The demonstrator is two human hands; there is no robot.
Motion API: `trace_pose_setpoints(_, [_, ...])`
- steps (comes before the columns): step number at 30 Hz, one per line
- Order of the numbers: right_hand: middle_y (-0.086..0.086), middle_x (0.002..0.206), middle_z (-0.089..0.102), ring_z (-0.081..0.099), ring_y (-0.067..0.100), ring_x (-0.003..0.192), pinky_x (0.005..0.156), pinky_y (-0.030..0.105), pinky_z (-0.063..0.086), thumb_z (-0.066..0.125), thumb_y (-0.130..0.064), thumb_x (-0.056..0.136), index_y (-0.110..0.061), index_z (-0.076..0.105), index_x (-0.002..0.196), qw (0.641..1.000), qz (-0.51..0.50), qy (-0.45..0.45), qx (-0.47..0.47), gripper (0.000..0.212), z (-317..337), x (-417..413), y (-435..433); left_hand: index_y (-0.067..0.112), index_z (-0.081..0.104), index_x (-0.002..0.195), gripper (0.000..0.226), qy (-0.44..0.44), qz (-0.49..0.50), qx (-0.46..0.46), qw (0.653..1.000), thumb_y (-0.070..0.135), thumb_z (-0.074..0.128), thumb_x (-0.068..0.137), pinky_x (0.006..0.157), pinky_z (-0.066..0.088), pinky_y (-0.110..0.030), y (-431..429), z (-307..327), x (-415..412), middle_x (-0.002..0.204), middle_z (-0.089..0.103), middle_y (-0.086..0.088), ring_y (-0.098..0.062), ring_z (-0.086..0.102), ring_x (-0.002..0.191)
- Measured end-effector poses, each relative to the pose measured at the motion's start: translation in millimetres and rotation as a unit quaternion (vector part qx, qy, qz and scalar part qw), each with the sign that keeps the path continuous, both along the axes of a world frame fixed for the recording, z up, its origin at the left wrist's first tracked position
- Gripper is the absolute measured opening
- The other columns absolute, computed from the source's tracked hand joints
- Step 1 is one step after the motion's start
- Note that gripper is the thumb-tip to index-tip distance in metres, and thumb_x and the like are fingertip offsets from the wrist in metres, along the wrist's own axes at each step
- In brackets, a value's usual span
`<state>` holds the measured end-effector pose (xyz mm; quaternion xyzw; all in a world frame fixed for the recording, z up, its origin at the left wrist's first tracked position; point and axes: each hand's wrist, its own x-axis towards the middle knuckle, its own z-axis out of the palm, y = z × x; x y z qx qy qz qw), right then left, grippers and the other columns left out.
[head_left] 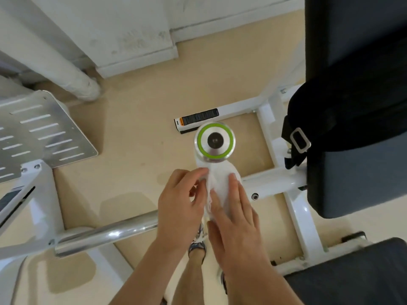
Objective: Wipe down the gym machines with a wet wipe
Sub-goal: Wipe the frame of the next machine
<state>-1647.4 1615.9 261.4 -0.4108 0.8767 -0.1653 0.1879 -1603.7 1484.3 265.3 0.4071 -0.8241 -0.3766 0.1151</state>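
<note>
We count two hands and one wet wipe (221,183). The left hand (180,201) curls its thumb and fingertips on the wipe's left edge and pinches it. The right hand (237,221) lies on the wipe with straight fingers, pressing it flat and gripping nothing. The wipe is draped over a white machine arm, just below the arm's single round end cap (215,140), which is silver with a green ring and a dark centre. On the right we count three dark pads: upper pad (356,29), middle pad (363,179), lower pad (352,287). One black strap with one metal buckle (300,139) hangs beside them. At left are one slotted footplate (39,133) and one chrome bar (105,235). The white frame (295,212) rests on the beige floor.
</note>
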Motion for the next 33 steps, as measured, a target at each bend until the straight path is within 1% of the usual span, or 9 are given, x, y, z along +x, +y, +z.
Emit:
trace_pose_setpoints(3, [0.011,0.161,0.016,0.019,0.027,0.147,0.098,0.045,0.043,0.045,-0.036,0.088,-0.023,0.034,0.145,1.000,0.020,-0.008,0.000,0.060,1,-1,10,0.024,0.071,0.103,0.022,0.017,0.042,0.051,0.998,0.009,0.066,0.088,0.071,0.045,-0.007,11,4,5,0.086,0.063,0.013,0.000,0.060,0.079])
trace_pose_setpoints(7, [0.010,0.159,0.024,0.036,0.021,0.140,0.100,0.038,0.046,0.040,-0.036,0.093,-0.012,0.025,0.150,0.998,-0.005,-0.060,-0.031,0.063,-1,-21,5,0.015,0.065,0.121,0.030,-0.010,0.024,-0.024,0.999,0.019,0.053,0.094,0.078,0.047,-0.020,14,4,1,0.103,0.062,0.006,-0.011,0.059,0.087])
trace_pose_setpoints(10, [0.016,0.155,0.030,0.044,0.025,0.136,0.097,0.038,0.051,0.034,-0.026,0.096,-0.003,0.033,0.146,0.996,-0.014,-0.059,-0.066,0.055,-2,-12,16,0.011,0.046,0.140,0.047,-0.059,-0.003,-0.039,0.998,0.027,0.051,0.096,0.093,0.047,-0.030,31,-2,1,0.126,0.055,-0.005,-0.020,0.055,0.110])
trace_pose_setpoints(12, [0.016,0.153,0.033,0.047,0.026,0.133,0.091,0.040,0.055,0.035,-0.019,0.093,-0.003,0.036,0.143,0.996,-0.010,-0.045,-0.078,0.052,-2,-3,35,0.010,0.030,0.149,0.054,-0.088,-0.020,-0.039,0.995,0.031,0.039,0.100,0.109,0.038,-0.035,52,-8,9,0.147,0.041,-0.011,-0.024,0.040,0.134])
trace_pose_setpoints(14, [0.015,0.152,0.035,0.047,0.027,0.133,0.089,0.041,0.055,0.035,-0.016,0.090,-0.004,0.036,0.142,0.996,-0.009,-0.036,-0.078,0.053,-3,6,54,0.010,0.015,0.152,0.059,-0.107,-0.033,-0.041,0.993,0.036,0.026,0.100,0.113,0.033,-0.038,72,-12,19,0.157,0.026,-0.012,-0.024,0.027,0.144])
trace_pose_setpoints(19, [0.014,0.150,0.040,0.042,0.029,0.136,0.092,0.046,0.054,0.036,-0.013,0.088,-0.001,0.044,0.140,0.996,-0.038,-0.033,-0.077,0.053,-5,28,86,0.003,0.012,0.149,0.062,-0.159,-0.084,-0.076,0.981,0.031,0.027,0.096,0.101,0.048,-0.041,124,-12,60,0.153,0.030,-0.019,-0.029,0.033,0.139])
trace_pose_setpoints(26, [0.008,0.156,0.028,0.029,0.023,0.143,0.106,0.044,0.041,0.035,-0.024,0.088,-0.007,0.033,0.146,0.999,-0.021,0.012,-0.022,0.061,-5,35,88,0.004,0.027,0.148,0.057,-0.186,-0.113,-0.111,0.970,0.028,0.031,0.097,0.110,0.037,-0.037,146,-4,82,0.152,0.035,-0.014,-0.026,0.030,0.142])
trace_pose_setpoints(29, [0.007,0.158,0.025,0.022,0.022,0.146,0.113,0.041,0.033,0.031,-0.032,0.097,-0.008,0.033,0.149,0.999,0.009,0.029,-0.030,0.057,-7,23,70,0.002,0.027,0.149,0.057,-0.179,-0.125,-0.133,0.967,0.035,0.019,0.102,0.113,0.033,-0.039,123,-6,68,0.155,0.027,-0.015,-0.026,0.023,0.145])
trace_pose_setpoints(33, [0.014,0.153,0.034,0.030,0.028,0.143,0.105,0.047,0.044,0.030,-0.026,0.097,0.000,0.042,0.142,0.998,0.036,0.043,-0.036,0.053,-7,25,74,0.010,0.018,0.153,0.071,-0.123,-0.103,-0.069,0.985,0.053,0.004,0.099,0.113,0.033,-0.035,111,-16,61,0.158,0.023,-0.008,-0.016,0.015,0.146])
